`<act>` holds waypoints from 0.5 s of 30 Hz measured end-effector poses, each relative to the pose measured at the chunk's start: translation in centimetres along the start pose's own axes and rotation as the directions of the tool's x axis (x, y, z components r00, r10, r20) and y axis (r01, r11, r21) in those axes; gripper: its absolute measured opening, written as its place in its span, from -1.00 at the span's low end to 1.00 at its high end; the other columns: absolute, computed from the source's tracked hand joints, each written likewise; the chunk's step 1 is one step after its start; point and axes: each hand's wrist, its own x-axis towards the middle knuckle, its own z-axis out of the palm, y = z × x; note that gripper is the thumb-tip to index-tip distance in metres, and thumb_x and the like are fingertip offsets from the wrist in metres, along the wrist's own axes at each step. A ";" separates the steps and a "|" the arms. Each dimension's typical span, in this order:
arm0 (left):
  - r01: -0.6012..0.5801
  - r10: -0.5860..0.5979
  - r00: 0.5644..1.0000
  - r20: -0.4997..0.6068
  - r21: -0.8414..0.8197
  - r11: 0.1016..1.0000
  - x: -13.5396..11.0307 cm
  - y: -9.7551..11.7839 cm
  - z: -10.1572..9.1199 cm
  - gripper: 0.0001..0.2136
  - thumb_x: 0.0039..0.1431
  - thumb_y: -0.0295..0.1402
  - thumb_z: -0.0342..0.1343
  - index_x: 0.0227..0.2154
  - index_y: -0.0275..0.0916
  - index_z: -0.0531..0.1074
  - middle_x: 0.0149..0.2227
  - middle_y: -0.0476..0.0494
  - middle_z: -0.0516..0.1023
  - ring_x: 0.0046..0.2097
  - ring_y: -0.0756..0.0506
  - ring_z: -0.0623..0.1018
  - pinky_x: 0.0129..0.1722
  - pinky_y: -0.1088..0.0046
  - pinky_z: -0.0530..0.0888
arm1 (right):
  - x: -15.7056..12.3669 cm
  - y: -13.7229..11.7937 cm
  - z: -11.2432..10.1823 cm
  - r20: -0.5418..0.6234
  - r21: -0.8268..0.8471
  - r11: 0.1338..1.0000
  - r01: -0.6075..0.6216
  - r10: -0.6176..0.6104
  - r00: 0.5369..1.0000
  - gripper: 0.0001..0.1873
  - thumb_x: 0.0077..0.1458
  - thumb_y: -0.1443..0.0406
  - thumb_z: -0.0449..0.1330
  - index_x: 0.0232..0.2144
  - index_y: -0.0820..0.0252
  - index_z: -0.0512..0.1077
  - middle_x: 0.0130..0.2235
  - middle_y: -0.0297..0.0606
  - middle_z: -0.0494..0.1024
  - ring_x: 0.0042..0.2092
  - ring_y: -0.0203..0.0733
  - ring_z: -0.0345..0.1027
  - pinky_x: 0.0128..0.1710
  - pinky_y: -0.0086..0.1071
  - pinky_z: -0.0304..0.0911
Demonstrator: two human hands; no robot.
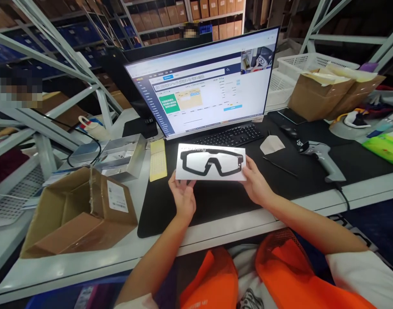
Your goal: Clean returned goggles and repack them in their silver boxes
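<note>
I hold a white flat box or card point(210, 162) printed with black goggles above the black desk mat point(222, 199), in front of the keyboard point(230, 135). My left hand point(183, 198) pinches its lower left corner. My right hand point(256, 182) grips its lower right corner. The printed side faces me. Both hands are closed on its edges.
A monitor point(199, 81) stands behind the keyboard. An open cardboard box point(80, 212) lies at left, next to a metal tray point(119, 156) and a yellow label strip point(158, 159). A grey barcode scanner point(321, 159) rests at right, with brown boxes point(331, 92) and white baskets point(299, 64) behind.
</note>
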 end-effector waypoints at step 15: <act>0.382 -0.421 0.901 0.102 0.269 0.884 -0.4 -1.1 -1.9 -0.40 -0.43 -0.19 0.60 -0.21 -0.15 0.56 -0.08 -0.29 0.61 0.09 -0.44 0.57 0.22 -0.18 0.43 | -0.7 -3.5 -18.3 -0.192 -0.861 0.508 0.028 -0.375 0.907 -0.51 0.23 -0.10 0.12 0.06 -0.07 0.53 0.24 -0.03 0.44 0.36 0.24 0.17 0.41 0.10 -0.05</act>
